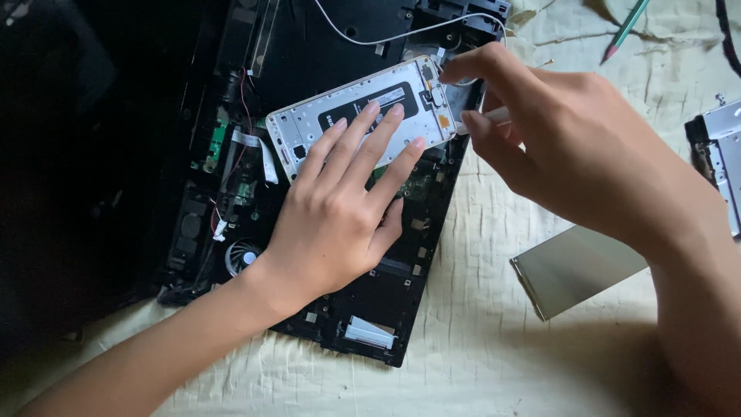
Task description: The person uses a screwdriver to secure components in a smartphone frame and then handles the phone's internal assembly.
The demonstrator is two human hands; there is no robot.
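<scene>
Two bare hands work on an opened phone atop a gutted laptop.

The black plastic laptop base [324, 255], boards and fan exposed, lies on a wrinkled cream cloth [478, 340]. Across it rests the white rectangular phone frame [363, 108]. The left hand [340, 208] presses it flat, fingers spread; the right hand [556, 139] pinches what may be a thin pale tool at its upper corner.

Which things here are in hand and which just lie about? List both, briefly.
In hand:
- opened white phone, pinned flat by the left hand
- right hand, fingertips at the phone's top end
- opened black laptop base under the phone

Lying about:
- grey metal plate
- green pencil
- white cable
- silver part at the right edge
</scene>
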